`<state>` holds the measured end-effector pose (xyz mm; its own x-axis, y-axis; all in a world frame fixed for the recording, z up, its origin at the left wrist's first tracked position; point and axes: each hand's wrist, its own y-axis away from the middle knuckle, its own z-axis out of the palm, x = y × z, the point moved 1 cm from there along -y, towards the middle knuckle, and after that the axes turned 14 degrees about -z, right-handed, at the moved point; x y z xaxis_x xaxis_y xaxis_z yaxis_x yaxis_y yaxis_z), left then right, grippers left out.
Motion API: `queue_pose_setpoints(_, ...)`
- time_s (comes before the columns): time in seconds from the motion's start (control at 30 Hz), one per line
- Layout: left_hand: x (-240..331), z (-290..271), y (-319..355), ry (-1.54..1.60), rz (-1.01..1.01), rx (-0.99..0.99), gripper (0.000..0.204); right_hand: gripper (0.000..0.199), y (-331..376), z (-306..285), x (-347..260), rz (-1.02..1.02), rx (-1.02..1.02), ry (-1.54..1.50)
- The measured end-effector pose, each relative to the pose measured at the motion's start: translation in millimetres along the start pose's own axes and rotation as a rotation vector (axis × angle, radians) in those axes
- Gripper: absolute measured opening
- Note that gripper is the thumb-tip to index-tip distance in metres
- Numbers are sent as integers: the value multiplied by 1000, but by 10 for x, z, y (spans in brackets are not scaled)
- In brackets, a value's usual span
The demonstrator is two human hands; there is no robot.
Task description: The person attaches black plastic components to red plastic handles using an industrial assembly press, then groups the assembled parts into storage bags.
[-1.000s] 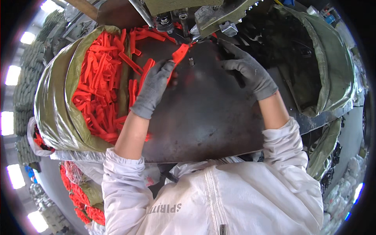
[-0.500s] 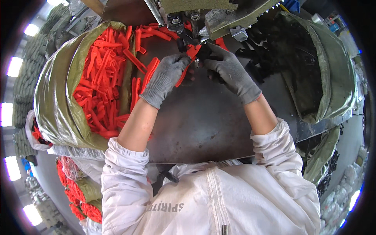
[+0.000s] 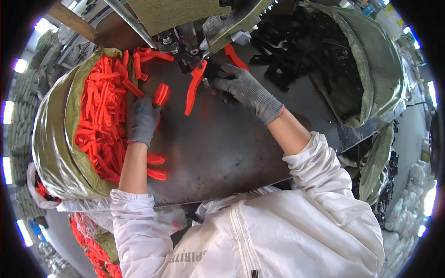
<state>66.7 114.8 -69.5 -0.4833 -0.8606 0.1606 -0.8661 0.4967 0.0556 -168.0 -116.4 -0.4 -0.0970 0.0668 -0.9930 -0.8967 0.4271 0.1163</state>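
Note:
A red plastic handle (image 3: 193,90) hangs at a slant from the machine's fixture (image 3: 194,58), its lower end over the metal table. Beside the fixture is my gloved right hand (image 3: 245,90), fingers bent around a dark part (image 3: 212,72) whose shape is mostly hidden. At the left, next to the bag of red handles, my gloved left hand (image 3: 144,118) closes over a pair of loose red handles (image 3: 161,94). Blur hides its fingertips. Two more red handles (image 3: 156,167) lie near my left wrist.
An olive woven bag (image 3: 55,139) full of red handles stands at the left. On the right, another bag (image 3: 366,69) spills black parts (image 3: 278,60) onto the metal table (image 3: 222,153). One red handle (image 3: 236,58) lies behind my right hand. The machine head (image 3: 181,16) overhangs the far side.
My left hand has let go of the red handle at the fixture and moved left to the loose handles. My right hand stays by the fixture. The whole view has shifted and turned.

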Motion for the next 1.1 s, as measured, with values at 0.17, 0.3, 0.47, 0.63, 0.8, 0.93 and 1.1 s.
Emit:
queue_pose_setpoints(0.17,268,-171,117,232,47,113,35,38,114,-69,-71,-7,-76,36)
queue_pose_setpoints(0.3,260,-370,233,452,-23,40,30,54,71,-8,75,57,-68,92)
queue_pose_setpoints(0.47,748,-830,632,747,-47,-330,31,59,83,-107,274,30,-41,-73)
queue_pose_setpoints(0.63,1178,-898,916,1095,128,-563,27,52,96,15,328,-64,12,-253)
queue_pose_setpoints(0.8,1054,-300,848,1148,109,-431,24,32,180,-367,25,-681,16,713)
queue_pose_setpoints(0.93,848,-101,885,1159,-285,-549,21,48,-55,-2169,145,-481,576,1422)
queue_pose_setpoints(1.1,861,-224,590,1152,-182,-660,38,45,-124,-3132,710,-439,548,1554)
